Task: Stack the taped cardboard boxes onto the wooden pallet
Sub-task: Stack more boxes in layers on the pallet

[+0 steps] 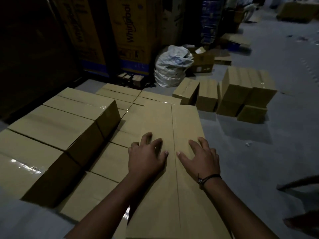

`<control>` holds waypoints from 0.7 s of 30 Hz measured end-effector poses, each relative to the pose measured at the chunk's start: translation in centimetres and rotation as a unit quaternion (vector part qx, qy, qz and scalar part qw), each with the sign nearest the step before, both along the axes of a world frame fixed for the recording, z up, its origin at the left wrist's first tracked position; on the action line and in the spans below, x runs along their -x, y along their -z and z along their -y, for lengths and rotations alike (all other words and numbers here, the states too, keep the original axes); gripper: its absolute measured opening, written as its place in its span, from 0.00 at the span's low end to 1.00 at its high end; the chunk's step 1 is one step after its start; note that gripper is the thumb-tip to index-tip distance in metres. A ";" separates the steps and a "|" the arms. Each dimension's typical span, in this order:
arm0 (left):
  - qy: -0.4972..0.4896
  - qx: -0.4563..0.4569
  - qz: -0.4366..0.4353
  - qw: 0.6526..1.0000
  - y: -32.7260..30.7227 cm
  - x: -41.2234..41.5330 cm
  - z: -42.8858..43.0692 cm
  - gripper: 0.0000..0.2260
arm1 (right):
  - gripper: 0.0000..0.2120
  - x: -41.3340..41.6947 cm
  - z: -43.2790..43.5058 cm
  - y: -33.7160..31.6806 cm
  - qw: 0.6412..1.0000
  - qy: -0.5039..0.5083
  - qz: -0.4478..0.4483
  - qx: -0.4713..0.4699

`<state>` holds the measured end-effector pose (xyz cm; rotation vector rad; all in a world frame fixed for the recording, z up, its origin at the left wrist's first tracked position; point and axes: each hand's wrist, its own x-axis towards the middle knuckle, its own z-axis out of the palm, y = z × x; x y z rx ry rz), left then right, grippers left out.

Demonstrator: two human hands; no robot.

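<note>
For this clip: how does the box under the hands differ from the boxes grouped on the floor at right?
The box under the hands sits on a layer of stacked boxes; the floor boxes stand on the grey floor. The left hand and right hand rest spread on its top; no hand touches the floor boxes. Both are plain brown cardboard sealed with clear tape.

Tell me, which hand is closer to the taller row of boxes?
Left. The left hand rests on the top box beside the taller row; the right hand rests past the tape seam, farther from it.
</note>
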<state>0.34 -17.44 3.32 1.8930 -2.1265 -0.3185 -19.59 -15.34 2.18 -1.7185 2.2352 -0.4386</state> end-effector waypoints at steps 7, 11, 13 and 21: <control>-0.088 0.014 -0.001 0.996 -2.6 7.8 14.0 0.30 | 0.33 7.9 16.9 -2.0 0.995 -0.093 0.024 0.037; -0.128 0.039 -0.009 0.991 -4.5 10.9 21.2 0.30 | 0.32 11.7 26.7 -4.5 0.987 -0.149 0.029 0.061; -0.151 0.041 -0.016 0.988 -4.9 12.0 24.2 0.30 | 0.32 12.4 31.0 -5.2 0.983 -0.171 0.025 0.070; -0.226 0.030 -0.042 0.973 -2.1 12.9 38.7 0.31 | 0.31 12.4 48.1 -2.3 0.968 -0.242 0.024 0.057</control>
